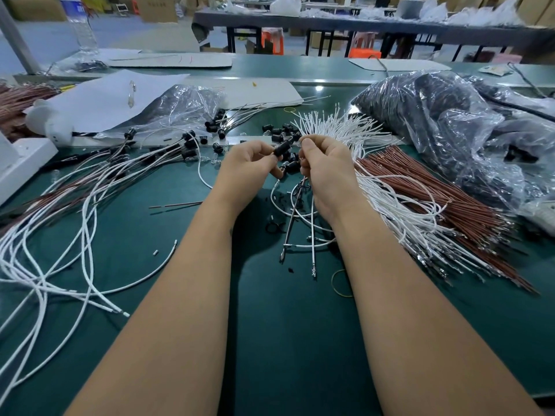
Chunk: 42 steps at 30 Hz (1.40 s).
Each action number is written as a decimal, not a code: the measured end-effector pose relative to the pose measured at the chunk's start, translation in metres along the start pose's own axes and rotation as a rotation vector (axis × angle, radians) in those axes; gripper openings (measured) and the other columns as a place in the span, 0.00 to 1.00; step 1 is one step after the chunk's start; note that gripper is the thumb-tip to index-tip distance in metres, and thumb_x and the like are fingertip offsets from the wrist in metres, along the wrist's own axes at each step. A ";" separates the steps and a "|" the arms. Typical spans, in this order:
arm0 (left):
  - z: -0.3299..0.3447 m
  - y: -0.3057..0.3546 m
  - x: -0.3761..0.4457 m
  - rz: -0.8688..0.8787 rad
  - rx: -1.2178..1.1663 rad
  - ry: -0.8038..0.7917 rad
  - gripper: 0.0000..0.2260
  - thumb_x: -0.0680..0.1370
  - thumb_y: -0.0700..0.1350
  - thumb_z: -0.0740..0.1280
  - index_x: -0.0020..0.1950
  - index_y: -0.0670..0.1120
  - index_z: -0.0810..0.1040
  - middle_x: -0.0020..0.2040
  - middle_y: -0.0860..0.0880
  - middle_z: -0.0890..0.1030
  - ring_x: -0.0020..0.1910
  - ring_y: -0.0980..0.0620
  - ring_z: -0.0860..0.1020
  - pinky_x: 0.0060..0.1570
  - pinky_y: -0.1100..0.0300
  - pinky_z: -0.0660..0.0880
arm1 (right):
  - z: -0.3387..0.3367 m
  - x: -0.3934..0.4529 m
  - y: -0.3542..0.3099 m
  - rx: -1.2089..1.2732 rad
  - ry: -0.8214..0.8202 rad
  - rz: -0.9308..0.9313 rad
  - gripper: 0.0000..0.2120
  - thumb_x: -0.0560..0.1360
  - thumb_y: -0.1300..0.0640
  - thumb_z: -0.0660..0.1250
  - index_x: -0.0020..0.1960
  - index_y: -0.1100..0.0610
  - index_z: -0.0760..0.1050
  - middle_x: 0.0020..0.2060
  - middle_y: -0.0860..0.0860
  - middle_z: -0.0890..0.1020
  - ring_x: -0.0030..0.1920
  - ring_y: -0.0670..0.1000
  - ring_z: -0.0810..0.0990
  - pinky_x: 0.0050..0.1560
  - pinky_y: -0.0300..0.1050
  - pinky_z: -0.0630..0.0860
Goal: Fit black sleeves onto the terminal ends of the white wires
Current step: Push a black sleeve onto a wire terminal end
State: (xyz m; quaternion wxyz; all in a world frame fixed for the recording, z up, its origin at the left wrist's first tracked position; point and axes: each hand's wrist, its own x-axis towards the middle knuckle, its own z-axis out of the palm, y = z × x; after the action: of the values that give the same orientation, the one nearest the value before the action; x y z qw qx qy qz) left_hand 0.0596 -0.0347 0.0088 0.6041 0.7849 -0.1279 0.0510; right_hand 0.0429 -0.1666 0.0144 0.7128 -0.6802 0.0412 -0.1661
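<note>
Above green bench (270,325) — left hand (249,163) pinches black sleeve (282,148).

Single head-mounted wide-angle view; faces forward and down over green bench (270,325); close to both forearms; far workshop visible at top.

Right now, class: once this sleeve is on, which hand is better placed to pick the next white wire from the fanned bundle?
The right hand. The fanned bundle of white wires lies just beyond and to its right, while the left hand pinches the black sleeve and would have to cross over.
</note>
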 end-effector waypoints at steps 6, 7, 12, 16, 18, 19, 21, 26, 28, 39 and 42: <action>-0.001 0.001 -0.001 0.030 0.036 -0.027 0.07 0.78 0.40 0.65 0.42 0.47 0.79 0.31 0.53 0.82 0.33 0.50 0.68 0.37 0.58 0.67 | 0.001 0.002 0.006 -0.230 -0.007 -0.068 0.07 0.81 0.58 0.60 0.50 0.59 0.76 0.35 0.48 0.74 0.34 0.44 0.70 0.36 0.38 0.69; -0.001 0.001 -0.001 0.037 0.045 -0.028 0.07 0.78 0.40 0.65 0.42 0.47 0.80 0.31 0.54 0.82 0.32 0.52 0.68 0.37 0.58 0.67 | 0.001 0.003 0.006 -0.228 -0.002 -0.076 0.06 0.81 0.59 0.61 0.49 0.58 0.76 0.36 0.48 0.75 0.36 0.45 0.71 0.39 0.39 0.70; -0.004 0.001 -0.002 0.056 0.065 -0.036 0.08 0.78 0.39 0.65 0.41 0.47 0.80 0.32 0.52 0.81 0.27 0.59 0.67 0.34 0.62 0.67 | 0.000 0.002 0.006 -0.200 0.016 -0.102 0.05 0.79 0.61 0.64 0.46 0.53 0.76 0.38 0.47 0.77 0.38 0.44 0.74 0.41 0.36 0.72; -0.004 0.000 -0.002 0.063 0.077 -0.021 0.07 0.78 0.40 0.65 0.43 0.46 0.82 0.32 0.52 0.81 0.26 0.58 0.66 0.30 0.67 0.66 | -0.001 0.001 0.004 -0.138 0.029 -0.100 0.06 0.78 0.61 0.65 0.46 0.53 0.77 0.37 0.47 0.78 0.38 0.43 0.75 0.40 0.34 0.72; -0.004 -0.001 -0.002 0.074 0.099 -0.015 0.07 0.78 0.40 0.65 0.44 0.44 0.82 0.32 0.52 0.81 0.25 0.60 0.65 0.28 0.70 0.65 | -0.001 0.000 0.002 -0.116 0.036 -0.109 0.07 0.78 0.62 0.65 0.44 0.52 0.78 0.37 0.47 0.78 0.37 0.42 0.75 0.40 0.34 0.72; -0.003 -0.001 -0.002 0.077 0.113 -0.016 0.07 0.78 0.40 0.65 0.44 0.43 0.82 0.32 0.51 0.81 0.25 0.60 0.66 0.27 0.71 0.65 | 0.000 0.000 0.002 -0.120 0.035 -0.115 0.08 0.78 0.62 0.65 0.44 0.52 0.77 0.37 0.46 0.78 0.37 0.42 0.75 0.39 0.34 0.72; -0.003 -0.001 -0.002 0.079 0.133 -0.021 0.07 0.78 0.39 0.65 0.45 0.42 0.82 0.32 0.51 0.81 0.27 0.58 0.67 0.28 0.71 0.65 | -0.001 -0.001 0.002 -0.151 0.030 -0.129 0.08 0.78 0.62 0.65 0.43 0.51 0.77 0.37 0.46 0.78 0.37 0.42 0.75 0.39 0.34 0.72; -0.001 -0.002 -0.001 0.090 0.127 0.004 0.07 0.78 0.39 0.65 0.46 0.41 0.82 0.33 0.51 0.81 0.24 0.62 0.68 0.28 0.73 0.65 | -0.001 0.000 0.002 -0.189 0.014 -0.126 0.08 0.78 0.62 0.66 0.43 0.52 0.78 0.35 0.46 0.78 0.37 0.43 0.75 0.40 0.35 0.72; -0.001 -0.004 0.000 0.081 0.138 0.028 0.06 0.78 0.40 0.65 0.49 0.42 0.81 0.34 0.51 0.81 0.25 0.63 0.69 0.30 0.73 0.65 | 0.000 -0.001 0.002 -0.183 0.006 -0.116 0.08 0.77 0.62 0.66 0.43 0.52 0.79 0.35 0.46 0.78 0.36 0.43 0.75 0.40 0.36 0.72; 0.003 -0.001 0.000 0.086 0.115 0.069 0.05 0.74 0.37 0.66 0.45 0.43 0.81 0.38 0.45 0.83 0.24 0.64 0.70 0.29 0.73 0.66 | -0.001 0.000 0.002 -0.154 0.046 -0.127 0.08 0.77 0.62 0.67 0.42 0.50 0.78 0.37 0.47 0.80 0.39 0.45 0.78 0.43 0.37 0.76; 0.003 0.000 -0.001 0.105 0.111 0.071 0.05 0.75 0.38 0.67 0.43 0.43 0.82 0.36 0.47 0.82 0.25 0.63 0.71 0.30 0.72 0.67 | -0.002 0.002 0.003 -0.206 0.082 -0.147 0.08 0.77 0.60 0.68 0.41 0.49 0.76 0.36 0.47 0.79 0.38 0.45 0.77 0.44 0.40 0.77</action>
State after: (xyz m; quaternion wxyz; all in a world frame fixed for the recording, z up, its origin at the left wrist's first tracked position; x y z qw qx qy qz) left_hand 0.0582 -0.0372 0.0082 0.5603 0.8071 -0.1444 0.1172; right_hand 0.0446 -0.1690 0.0114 0.6228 -0.7436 0.0374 -0.2404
